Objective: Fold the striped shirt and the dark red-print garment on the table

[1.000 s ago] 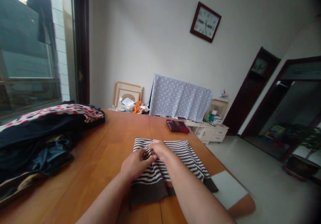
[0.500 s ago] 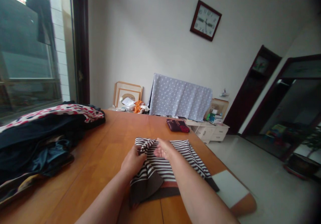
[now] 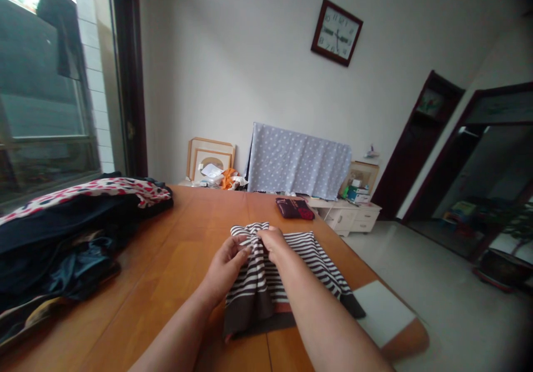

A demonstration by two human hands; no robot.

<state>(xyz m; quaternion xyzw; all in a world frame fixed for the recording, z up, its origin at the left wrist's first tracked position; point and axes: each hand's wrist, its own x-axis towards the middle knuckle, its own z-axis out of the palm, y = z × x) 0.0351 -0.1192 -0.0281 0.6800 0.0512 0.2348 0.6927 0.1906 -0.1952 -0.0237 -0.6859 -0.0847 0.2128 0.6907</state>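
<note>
Striped garment (image 3: 266,283), brown-hemmed, bunched where both hands (image 3: 227,266) pinch it

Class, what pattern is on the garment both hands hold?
The garment has brown-and-white stripes; head view.

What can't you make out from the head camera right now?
- Head view: part of the striped garment lies under the right hand and its forearm.
- Head view: the exact grip of the left hand is hidden by fabric folds.
- Head view: the clothes pile is cut off by the left edge.
</note>
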